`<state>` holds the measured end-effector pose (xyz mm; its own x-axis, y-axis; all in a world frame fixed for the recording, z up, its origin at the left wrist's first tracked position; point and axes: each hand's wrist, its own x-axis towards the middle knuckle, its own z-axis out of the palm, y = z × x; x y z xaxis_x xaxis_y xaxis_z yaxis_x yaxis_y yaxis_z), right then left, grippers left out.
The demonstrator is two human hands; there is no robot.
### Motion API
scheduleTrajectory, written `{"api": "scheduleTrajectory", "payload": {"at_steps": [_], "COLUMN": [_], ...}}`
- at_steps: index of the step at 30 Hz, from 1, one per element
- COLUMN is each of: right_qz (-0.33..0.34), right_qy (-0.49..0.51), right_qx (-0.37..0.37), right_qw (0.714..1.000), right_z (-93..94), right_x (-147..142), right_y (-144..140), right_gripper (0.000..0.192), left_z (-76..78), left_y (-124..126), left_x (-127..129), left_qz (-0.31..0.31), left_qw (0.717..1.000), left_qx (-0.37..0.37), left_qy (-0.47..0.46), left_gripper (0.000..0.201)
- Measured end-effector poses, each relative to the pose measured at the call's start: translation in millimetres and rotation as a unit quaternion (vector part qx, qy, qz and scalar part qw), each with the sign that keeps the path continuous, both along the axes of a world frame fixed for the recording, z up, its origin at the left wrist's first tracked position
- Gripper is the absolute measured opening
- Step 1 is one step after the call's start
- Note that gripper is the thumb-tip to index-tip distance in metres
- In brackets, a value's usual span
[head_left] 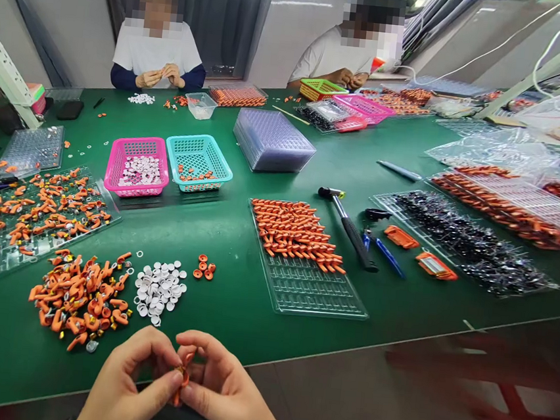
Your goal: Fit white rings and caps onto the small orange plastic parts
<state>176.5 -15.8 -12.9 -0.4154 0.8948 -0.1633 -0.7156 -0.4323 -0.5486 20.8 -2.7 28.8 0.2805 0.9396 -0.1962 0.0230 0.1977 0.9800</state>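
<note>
green surface (251,300) spreads before us; at its near edge our left hand (125,380) and right hand (223,389) pinch one orange piece (181,375) between the fingers, apparently mid-assembly. next we'd likely need a white disc (158,287) from the pile beside the orange heap (81,296).

No legible text or labels anywhere.

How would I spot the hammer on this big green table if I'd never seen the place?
Start at the clear tray half filled with orange pieces in the middle of the green table. Just to its right lies the hammer, its head pointing away from the hands. It is the only long tool there with a metal head and a black grip; the pieces beside it are small and blue or orange.
</note>
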Motion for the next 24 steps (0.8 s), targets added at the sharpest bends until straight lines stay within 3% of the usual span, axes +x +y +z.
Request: {"api": "scheduleTrajectory", "payload": {"at_steps": [5, 13, 15, 18, 24], "right_qz": [-0.026, -0.071, -0.095, -0.122, -0.146], "right_qy": [-0.019, -0.061, -0.098, -0.149, -0.228], "right_qx": [0.055, 0.078, 0.1, 0.142, 0.231], "right_qw": [0.998, 0.993, 0.986, 0.971, 0.935], "right_z": [1.8, 3.3, 3.9, 2.7, -2.3], "right_x": [1, 2, 2, 2, 2], "right_y": [0, -3, -3, -5, -10], "right_gripper": [0.014, 0.025, 0.026, 0.023, 0.013], "left_z": [3.2, 2.9, 3.3, 4.4, 3.4], "left_y": [-9, -10, -10, -11, -13], "left_x": [4, -2, -4, -1, 8], "left_qz": [0.049, 0.024, 0.014, 0.055, 0.118], "left_qw": [0.987, 0.98, 0.984, 0.994, 0.987], "left_qx": [0.133, 0.167, 0.146, 0.067, -0.093], "left_qy": [0.077, 0.106, 0.103, 0.068, -0.053], "left_gripper": [0.007, 0.011, 0.008, 0.005, 0.022]}}
